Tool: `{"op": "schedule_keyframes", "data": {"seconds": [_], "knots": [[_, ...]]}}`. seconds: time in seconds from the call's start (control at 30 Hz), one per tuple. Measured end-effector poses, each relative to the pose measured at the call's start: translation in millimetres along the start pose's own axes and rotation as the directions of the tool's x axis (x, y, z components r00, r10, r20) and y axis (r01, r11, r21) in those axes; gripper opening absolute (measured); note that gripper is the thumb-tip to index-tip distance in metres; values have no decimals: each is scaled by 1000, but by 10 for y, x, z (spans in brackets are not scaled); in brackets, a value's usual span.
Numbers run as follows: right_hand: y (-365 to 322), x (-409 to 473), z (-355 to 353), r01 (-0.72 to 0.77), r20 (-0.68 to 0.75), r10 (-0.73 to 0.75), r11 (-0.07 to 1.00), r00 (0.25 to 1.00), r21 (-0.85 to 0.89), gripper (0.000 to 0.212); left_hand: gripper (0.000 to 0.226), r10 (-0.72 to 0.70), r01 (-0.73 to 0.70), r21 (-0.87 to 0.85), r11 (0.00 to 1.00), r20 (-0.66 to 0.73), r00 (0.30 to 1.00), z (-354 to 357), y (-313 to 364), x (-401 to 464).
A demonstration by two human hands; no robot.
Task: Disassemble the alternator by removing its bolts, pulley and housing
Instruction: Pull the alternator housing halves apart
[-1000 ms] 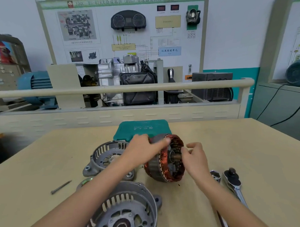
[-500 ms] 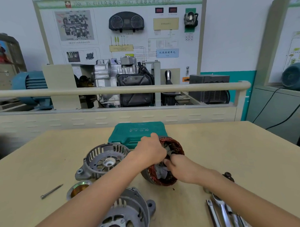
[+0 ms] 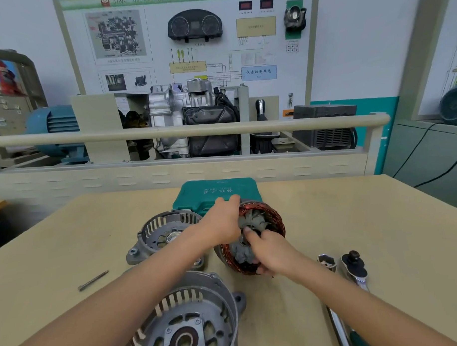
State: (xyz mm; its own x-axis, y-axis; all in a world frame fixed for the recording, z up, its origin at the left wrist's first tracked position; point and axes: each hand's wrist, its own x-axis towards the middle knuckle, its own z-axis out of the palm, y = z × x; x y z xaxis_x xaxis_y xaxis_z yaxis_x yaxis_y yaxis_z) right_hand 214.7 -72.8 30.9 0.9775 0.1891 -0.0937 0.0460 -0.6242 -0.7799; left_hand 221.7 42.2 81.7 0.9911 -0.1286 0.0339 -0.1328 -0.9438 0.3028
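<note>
From the head camera I saw the copper-wound stator ring with its grey finned rotor inside [image 3: 263, 223] standing on edge on the pale wooden tabletop [image 3: 366, 219], just in front of the closed teal plastic tool case [image 3: 217, 191]. My left hand [image 3: 224, 222] curled over the top and left side of that ring, fingers wrapped onto its outer rim. My right hand [image 3: 270, 251] lay across the open face of the ring, its thumb pressed near the hub and its fingers curled round the lower edge of the windings, so both hands gripped the same part. Left of the ring, touching nothing I held, sat a grey slotted cast-aluminium end housing [image 3: 167, 232], open side up. A second grey aluminium housing half with a round bearing seat [image 3: 191, 321] lay nearer me, between my forearms. A long thin steel bolt [image 3: 93, 280] rested alone on the table, well to the left. To the right of the ring lay a chrome socket [image 3: 327, 262] and beside it a chrome ratchet wrench with a black knob [image 3: 353, 268], its handle running off the lower edge
</note>
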Motion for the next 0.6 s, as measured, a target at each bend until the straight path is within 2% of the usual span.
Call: {"op": "schedule_keyframes", "data": {"seconds": [0.07,0.1,0.2,0.33,0.47,0.57,0.6], "knots": [[-79,5,-17,-200,74,191,969,979,144,44,64,-32,32,-39,999,1,1000,-3,25,-11],[-100,15,-29,-235,84,226,965,970,114,44,66,-62,62,-59,996,-5,998,2,40,-20],[-165,110,-97,-259,114,250,963,962,71,39,59,-165,158,-116,980,-45,985,44,71,-38],[-290,194,-150,-392,307,349,916,885,89,29,39,-264,251,-156,955,-69,962,130,24,-65],[-256,242,-52,-478,340,423,873,840,94,37,37,-250,228,-172,958,-122,960,166,-65,-85],[-267,216,-11,-499,319,427,845,846,191,39,35,-247,226,-166,960,-117,962,175,-122,-92],[-294,179,-12,-465,294,402,865,867,188,38,35,-245,225,-164,960,-114,963,178,-134,-93]]}}
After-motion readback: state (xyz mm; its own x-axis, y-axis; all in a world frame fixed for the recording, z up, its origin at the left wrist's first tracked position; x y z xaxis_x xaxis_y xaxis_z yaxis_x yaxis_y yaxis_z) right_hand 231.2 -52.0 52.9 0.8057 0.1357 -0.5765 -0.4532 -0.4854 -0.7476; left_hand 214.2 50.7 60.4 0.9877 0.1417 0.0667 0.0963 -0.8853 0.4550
